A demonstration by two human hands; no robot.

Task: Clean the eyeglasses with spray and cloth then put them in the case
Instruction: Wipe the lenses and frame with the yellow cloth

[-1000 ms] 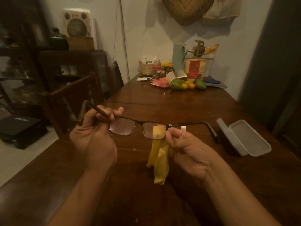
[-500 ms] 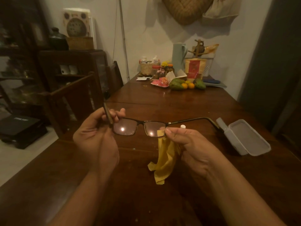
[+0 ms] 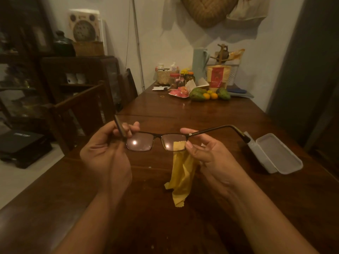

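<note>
Dark-framed eyeglasses (image 3: 157,139) hang in the air above the wooden table (image 3: 183,114), temples unfolded. My left hand (image 3: 106,153) grips the left end of the frame and its temple. My right hand (image 3: 207,149) pinches a yellow cloth (image 3: 180,178) against the right lens, thumb at the lens edge, forefinger on the frame top; the cloth dangles below. An open pale grey case (image 3: 275,154) lies on the table to the right. A small white object, perhaps the spray, shows only as a sliver behind my right hand.
At the table's far end stand a woven basket (image 3: 165,77), jars, a pale jug (image 3: 199,63), a red pouch and fruit (image 3: 207,95). A wooden chair (image 3: 80,110) stands at the left side. A dark cabinet lines the left wall.
The left temple has swung upward in my left hand. My right hand's fingers have shifted on the right lens, showing cloth behind the glass, and the glasses moved slightly up.
</note>
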